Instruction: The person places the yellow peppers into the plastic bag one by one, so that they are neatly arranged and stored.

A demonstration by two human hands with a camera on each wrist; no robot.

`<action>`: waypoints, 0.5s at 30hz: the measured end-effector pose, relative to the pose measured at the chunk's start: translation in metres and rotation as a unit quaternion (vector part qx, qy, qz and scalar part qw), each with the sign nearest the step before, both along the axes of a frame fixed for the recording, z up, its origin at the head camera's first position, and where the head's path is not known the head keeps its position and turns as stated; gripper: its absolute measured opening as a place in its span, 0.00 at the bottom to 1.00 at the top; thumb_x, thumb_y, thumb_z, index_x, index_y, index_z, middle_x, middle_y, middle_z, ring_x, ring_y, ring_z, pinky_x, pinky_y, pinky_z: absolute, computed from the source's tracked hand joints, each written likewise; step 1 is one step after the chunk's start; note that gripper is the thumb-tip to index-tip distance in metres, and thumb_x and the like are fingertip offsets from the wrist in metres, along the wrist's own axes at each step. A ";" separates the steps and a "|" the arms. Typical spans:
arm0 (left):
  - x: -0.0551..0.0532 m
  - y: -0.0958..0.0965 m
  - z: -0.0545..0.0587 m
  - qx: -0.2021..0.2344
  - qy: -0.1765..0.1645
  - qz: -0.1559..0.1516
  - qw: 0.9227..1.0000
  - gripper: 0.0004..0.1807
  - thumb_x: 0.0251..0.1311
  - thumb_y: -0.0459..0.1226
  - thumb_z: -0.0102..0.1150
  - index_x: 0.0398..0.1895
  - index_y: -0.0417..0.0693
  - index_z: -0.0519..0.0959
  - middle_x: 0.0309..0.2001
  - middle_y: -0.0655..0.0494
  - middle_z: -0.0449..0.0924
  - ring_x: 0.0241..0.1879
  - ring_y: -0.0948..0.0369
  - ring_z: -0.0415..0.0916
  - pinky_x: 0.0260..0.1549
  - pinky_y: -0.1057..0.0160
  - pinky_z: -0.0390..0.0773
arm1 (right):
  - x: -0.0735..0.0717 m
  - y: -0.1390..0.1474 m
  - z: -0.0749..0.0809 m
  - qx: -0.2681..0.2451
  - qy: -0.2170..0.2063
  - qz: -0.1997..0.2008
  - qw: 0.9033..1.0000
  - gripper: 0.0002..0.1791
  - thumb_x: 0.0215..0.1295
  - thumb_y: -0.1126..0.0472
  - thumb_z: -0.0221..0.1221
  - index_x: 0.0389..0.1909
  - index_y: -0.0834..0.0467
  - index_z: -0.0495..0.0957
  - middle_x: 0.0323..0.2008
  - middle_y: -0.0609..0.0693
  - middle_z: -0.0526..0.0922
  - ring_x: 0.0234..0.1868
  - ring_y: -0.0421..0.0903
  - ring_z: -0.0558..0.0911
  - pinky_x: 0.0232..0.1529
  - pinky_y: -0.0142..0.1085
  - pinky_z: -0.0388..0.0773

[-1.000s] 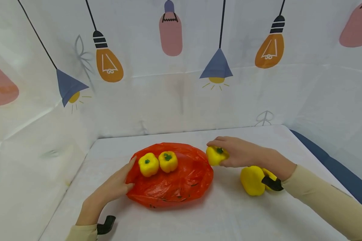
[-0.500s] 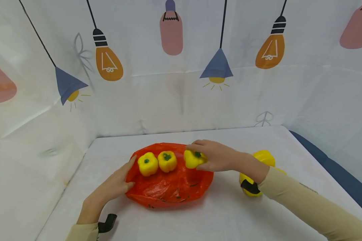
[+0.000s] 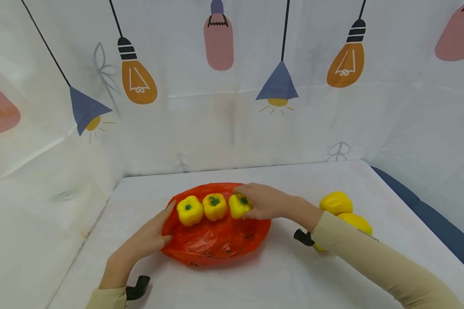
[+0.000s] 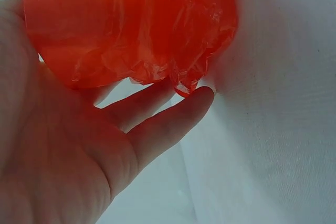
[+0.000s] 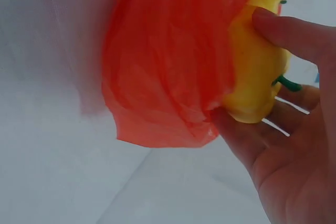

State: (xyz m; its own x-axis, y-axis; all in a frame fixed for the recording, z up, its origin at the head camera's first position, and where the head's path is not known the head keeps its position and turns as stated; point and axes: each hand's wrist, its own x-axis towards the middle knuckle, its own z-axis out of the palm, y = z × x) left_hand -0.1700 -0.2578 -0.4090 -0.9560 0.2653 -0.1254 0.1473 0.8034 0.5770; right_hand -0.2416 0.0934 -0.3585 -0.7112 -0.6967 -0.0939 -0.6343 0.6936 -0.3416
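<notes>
A red plastic-bag-covered mound point(image 3: 224, 240) lies in the middle of the table, with two yellow bell peppers point(image 3: 190, 211) side by side on its top left. My right hand point(image 3: 264, 201) grips another yellow bell pepper point(image 3: 239, 207) right beside them, stem facing up. In the right wrist view thumb and fingers go round that pepper point(image 5: 257, 72) from either side, low against the red plastic point(image 5: 168, 72). My left hand point(image 3: 148, 234) rests at the left side of the red bag, fingers spread. The left wrist view shows its fairly straight fingers point(image 4: 173, 124) under the crumpled edge.
Several more yellow bell peppers point(image 3: 336, 203) lie on the white table point(image 3: 278, 274) at the right, partly hidden by my right forearm. A white wall sheet point(image 3: 201, 128) printed with lamps hangs behind the table. A dark blue surface point(image 3: 429, 210) shows beyond the right edge.
My right hand has carried its yellow pepper leftward from the bag's right edge onto the bag, next to the other two. The left hand has stayed in place.
</notes>
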 end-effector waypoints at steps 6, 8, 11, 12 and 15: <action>0.000 0.001 0.000 -0.003 -0.001 0.002 1.000 0.48 0.59 0.31 0.57 0.80 0.46 0.44 0.79 0.41 0.50 0.76 0.39 0.51 0.70 0.35 0.59 | -0.007 -0.004 -0.008 -0.003 0.023 -0.015 1.000 0.36 0.62 0.50 0.65 0.71 0.51 0.67 0.64 0.49 0.74 0.61 0.46 0.74 0.64 0.45 0.76; 0.000 0.001 0.000 -0.006 0.000 0.002 1.000 0.48 0.59 0.31 0.57 0.80 0.46 0.44 0.79 0.41 0.50 0.76 0.39 0.51 0.70 0.35 0.59 | -0.008 -0.006 -0.009 -0.006 0.029 -0.023 0.999 0.35 0.62 0.50 0.65 0.70 0.52 0.68 0.64 0.50 0.73 0.60 0.47 0.74 0.63 0.45 0.77; 0.001 0.002 0.000 -0.008 0.002 0.000 1.000 0.48 0.59 0.31 0.57 0.80 0.46 0.44 0.78 0.41 0.51 0.76 0.39 0.51 0.70 0.35 0.60 | -0.009 -0.009 -0.011 -0.005 0.039 -0.035 0.999 0.34 0.62 0.49 0.65 0.68 0.53 0.69 0.62 0.51 0.74 0.57 0.47 0.75 0.61 0.44 0.79; 0.000 0.002 0.000 -0.009 0.003 0.000 1.000 0.48 0.59 0.31 0.57 0.80 0.46 0.44 0.78 0.41 0.51 0.76 0.39 0.51 0.70 0.35 0.60 | -0.010 -0.010 -0.012 -0.004 0.042 -0.038 0.998 0.33 0.62 0.49 0.65 0.67 0.53 0.70 0.61 0.51 0.74 0.56 0.47 0.75 0.60 0.44 0.79; 0.000 0.003 0.000 -0.011 0.004 -0.001 1.000 0.48 0.59 0.31 0.57 0.80 0.46 0.44 0.79 0.41 0.50 0.76 0.39 0.51 0.70 0.35 0.59 | -0.011 -0.013 -0.014 0.006 0.048 -0.046 0.998 0.31 0.62 0.49 0.65 0.65 0.53 0.71 0.61 0.51 0.75 0.55 0.47 0.75 0.60 0.43 0.79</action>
